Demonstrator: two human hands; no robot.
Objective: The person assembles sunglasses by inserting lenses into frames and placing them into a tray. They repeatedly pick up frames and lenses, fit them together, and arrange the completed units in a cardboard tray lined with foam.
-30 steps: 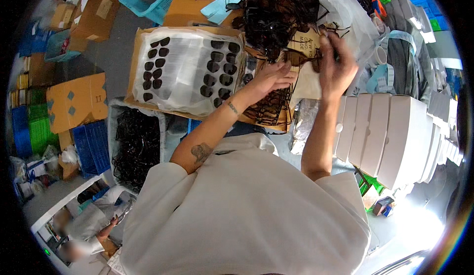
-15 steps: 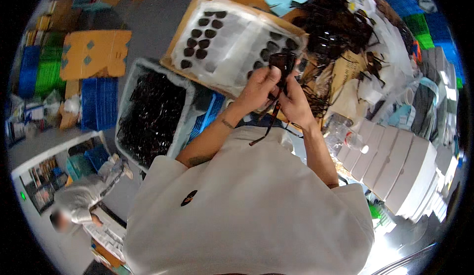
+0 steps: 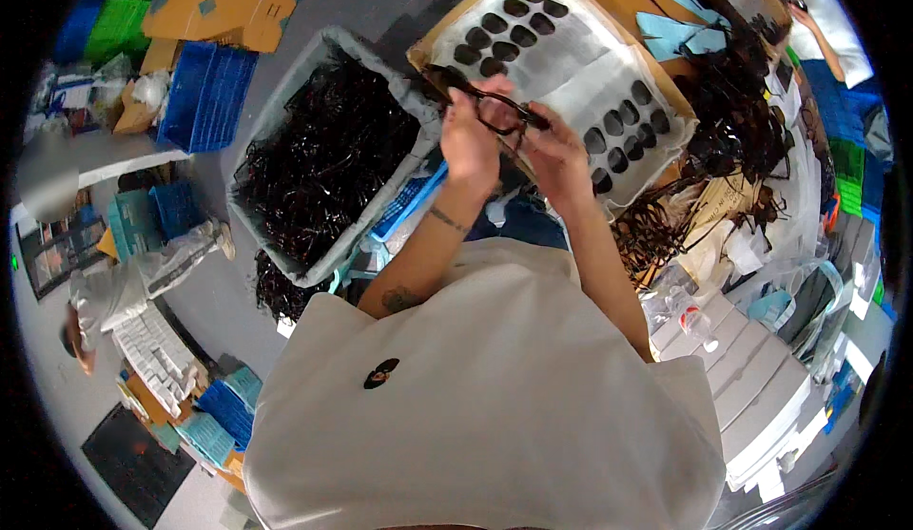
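Note:
A dark eyeglasses frame is held up between my two hands, above the near edge of a shallow cardboard box. My left hand is closed on its left part, with a dark part of it reaching out past the fingers. My right hand grips the right end. Skin shows through one rim; whether a lens sits in the other cannot be made out. On white lining paper in the box lie several dark lenses in rows, in groups at the left and right.
Left of my hands stands a grey lined bin heaped with dark glossy frames. More dark frames pile up at right, near a plastic bottle and white cartons. Another person is at the upper right, one at left.
The view has turned, so the box sits further right. My hands have moved apart and left relative to the box, toward the bin, still holding the eyeglasses frame, which is now spread sideways between them.

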